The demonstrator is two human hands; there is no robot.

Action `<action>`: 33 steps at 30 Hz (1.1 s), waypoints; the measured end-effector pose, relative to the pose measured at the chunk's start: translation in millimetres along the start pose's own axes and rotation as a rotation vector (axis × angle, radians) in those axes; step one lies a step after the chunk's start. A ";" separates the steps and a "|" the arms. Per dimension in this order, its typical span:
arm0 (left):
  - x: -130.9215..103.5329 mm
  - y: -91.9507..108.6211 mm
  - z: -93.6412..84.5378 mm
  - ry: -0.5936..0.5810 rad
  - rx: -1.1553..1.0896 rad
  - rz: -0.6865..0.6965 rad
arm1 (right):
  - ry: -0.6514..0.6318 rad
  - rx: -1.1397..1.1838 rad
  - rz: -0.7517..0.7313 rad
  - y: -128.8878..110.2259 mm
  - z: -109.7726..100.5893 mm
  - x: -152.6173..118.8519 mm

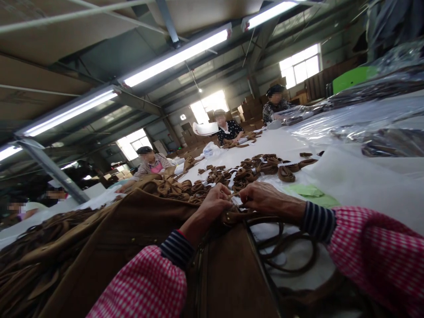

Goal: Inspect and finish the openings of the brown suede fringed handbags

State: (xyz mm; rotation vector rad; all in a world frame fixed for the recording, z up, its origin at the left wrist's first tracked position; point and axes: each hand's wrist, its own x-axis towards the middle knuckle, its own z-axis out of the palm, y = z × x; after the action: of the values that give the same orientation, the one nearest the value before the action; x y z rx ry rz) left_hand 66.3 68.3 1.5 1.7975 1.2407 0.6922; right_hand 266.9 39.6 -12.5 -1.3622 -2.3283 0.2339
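A large brown bag (232, 269) lies in front of me, with a zip and small metal fittings showing. Above its far edge my left hand (216, 202) is closed, fingertips pinched together. Facing it closely, my right hand (265, 198) is also closed. A thin brown strap (234, 194) spans the small gap between the fingertips, and both hands pinch it; its ends are hidden. Just below the fingers a thicker brown strap piece (236, 216) with a metal stud sits at the bag's edge. Looped brown straps (298, 258) hang to the right of the bag.
Coiled brown straps (245, 172) with white tags cover the table ahead. Brown pieces (29, 256) are heaped at left. Green paper (309, 194) and plastic-wrapped goods (394, 141) lie to the right. Several people work around the white table (288, 141).
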 end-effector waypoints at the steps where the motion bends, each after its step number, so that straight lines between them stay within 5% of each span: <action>1: 0.6 0.6 0.6 -0.008 0.000 -0.004 | 0.016 -0.007 -0.003 2.1 1.1 -1.1; 13: 5.3 1.6 -3.6 0.051 0.107 0.014 | 0.177 0.098 -0.005 1.9 -1.7 -4.6; 23: -7.0 -2.2 12.8 0.238 0.467 0.248 | -0.105 0.741 -0.083 23.1 20.6 -6.0; 33: -6.8 2.8 6.8 0.053 0.629 0.272 | -0.094 0.037 0.035 -4.1 -1.3 -9.4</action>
State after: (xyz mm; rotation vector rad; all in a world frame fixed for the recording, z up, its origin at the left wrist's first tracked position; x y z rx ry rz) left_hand 70.7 59.2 0.6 2.5108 1.3591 0.5277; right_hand 268.3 29.3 -12.5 -1.4035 -2.3651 0.3572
